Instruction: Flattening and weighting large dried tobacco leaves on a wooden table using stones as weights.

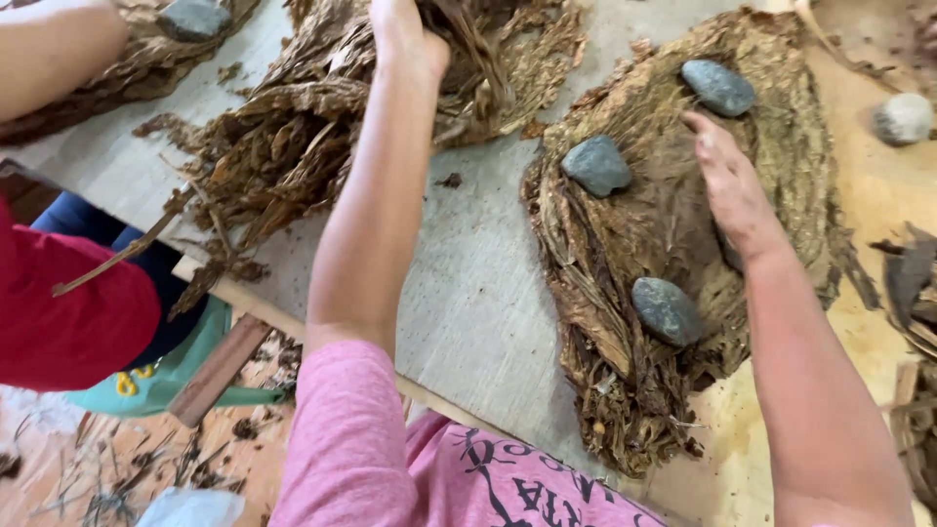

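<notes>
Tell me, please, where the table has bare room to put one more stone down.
The widest bare patch is the grey strip of table between the loose leaf heap under the left hand and the flattened leaf stack under the right hand. A bare yellowish patch borders the lone stone. The stack, carrying three stones, is crowded.

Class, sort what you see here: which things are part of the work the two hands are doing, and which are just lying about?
In the work:
left hand gripping the loose leaf heap
right hand flat on the stacked leaf pile
three grey stones on that pile

Lying about:
pale stone
green tub
wooden stick
</notes>
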